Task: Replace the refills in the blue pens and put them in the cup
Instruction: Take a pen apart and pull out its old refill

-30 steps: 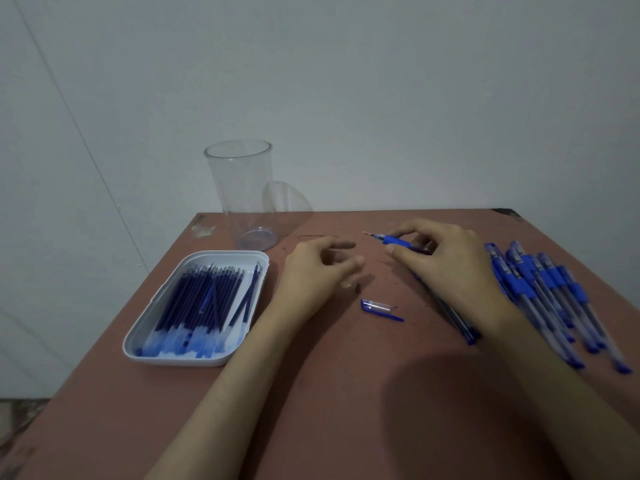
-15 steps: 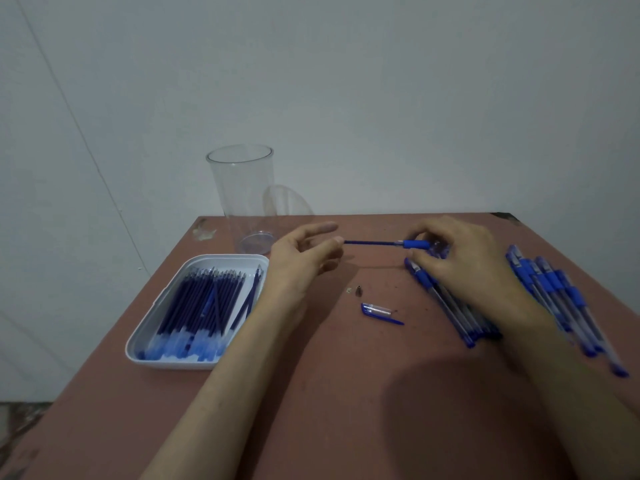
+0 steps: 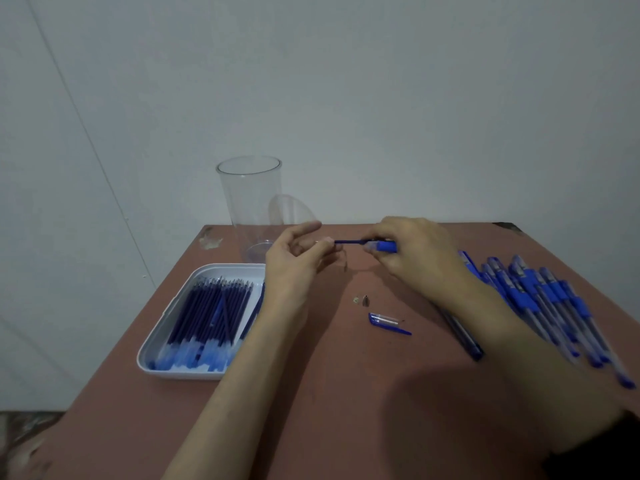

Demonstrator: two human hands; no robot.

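centre frame: right hand (image 3: 415, 258) grips the blue pen (image 3: 385, 246) at its barrel; left hand (image 3: 294, 261) pinches the refill (image 3: 348, 241) tip. the refill's long axis runs level, left-right, between the hands. the pull likely goes left along it. cup (image 3: 249, 202) stands upper left, nearer the left hand.

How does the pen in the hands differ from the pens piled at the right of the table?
The held pen is above the table, gripped by the right hand; the piled pens lie on the table. The held pen has its refill sticking out, pinched by the left hand; the piled pens show none sticking out. Both kinds have a blue grip.
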